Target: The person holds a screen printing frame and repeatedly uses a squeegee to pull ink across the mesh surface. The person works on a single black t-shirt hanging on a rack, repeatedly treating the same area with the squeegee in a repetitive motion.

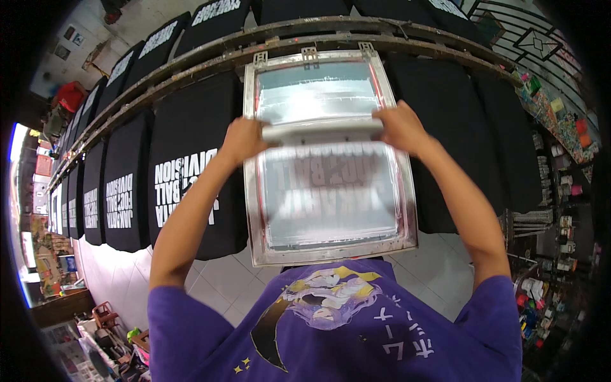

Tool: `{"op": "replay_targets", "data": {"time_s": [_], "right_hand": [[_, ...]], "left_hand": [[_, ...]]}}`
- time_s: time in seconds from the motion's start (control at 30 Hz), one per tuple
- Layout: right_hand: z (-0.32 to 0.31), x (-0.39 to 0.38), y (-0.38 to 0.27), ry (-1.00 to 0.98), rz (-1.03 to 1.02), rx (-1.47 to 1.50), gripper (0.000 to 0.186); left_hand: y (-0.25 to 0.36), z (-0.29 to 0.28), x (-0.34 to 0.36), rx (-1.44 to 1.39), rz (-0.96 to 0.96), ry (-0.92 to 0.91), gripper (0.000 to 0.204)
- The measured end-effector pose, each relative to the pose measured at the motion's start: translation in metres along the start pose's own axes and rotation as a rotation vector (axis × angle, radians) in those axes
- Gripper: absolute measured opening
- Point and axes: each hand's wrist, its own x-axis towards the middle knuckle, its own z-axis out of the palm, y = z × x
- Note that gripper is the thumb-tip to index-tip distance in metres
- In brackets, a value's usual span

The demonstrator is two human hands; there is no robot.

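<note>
Head view: screen (337, 253), silver frame with pale mesh, lies at centre, long axis about 12 to 6 o'clock. Squeegee (323, 132) spans it crosswise from 9 to 3 o'clock, a little toward 12 of the screen's middle. Both hands grasp it: left hand (245, 140) curled round the 9 o'clock end, right hand (401, 127) round the 3 o'clock end. Some blur at the fingers; exact finger placement cannot be told.

White residue (331, 240) rims the mesh at its 6 o'clock edge. Dim lettering shows in the mesh on the 6 o'clock side of the squeegee; cannot tell whether it lies on or beneath the mesh. Clamps (309, 57) sit at the screen's 12 o'clock end, against a curved rail (439, 55).

Surroundings: printed cloth (191, 121), black with white lettering, just beside the screen at 9 o'clock, partly behind the left forearm; similar pieces beyond. Black cloth (433, 121) at 3 o'clock. Pale tiled floor (223, 280) at 7 o'clock. Wearer's purple top (331, 344) at 6 o'clock. Person in red (71, 95), far off at 10 o'clock.
</note>
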Motion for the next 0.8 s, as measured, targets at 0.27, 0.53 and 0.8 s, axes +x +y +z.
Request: {"op": "replay_targets", "data": {"time_s": [0.27,0.53,0.8], "right_hand": [[0.089,-0.24,-0.1,0.228,-0.01,0.126,0.02],[0.15,-0.218,-0.079,0.328,-0.003,0.065,0.025],[0.13,-0.014,0.018,0.476,-0.068,0.059,0.034]], "left_hand": [[0.095,0.092,-0.261,-0.182,0.139,0.092,0.057],[0.083,0.146,-0.224,-0.131,0.066,0.415,0.037],[-0.001,0.118,-0.03,-0.039,0.07,0.47,0.048]]}}
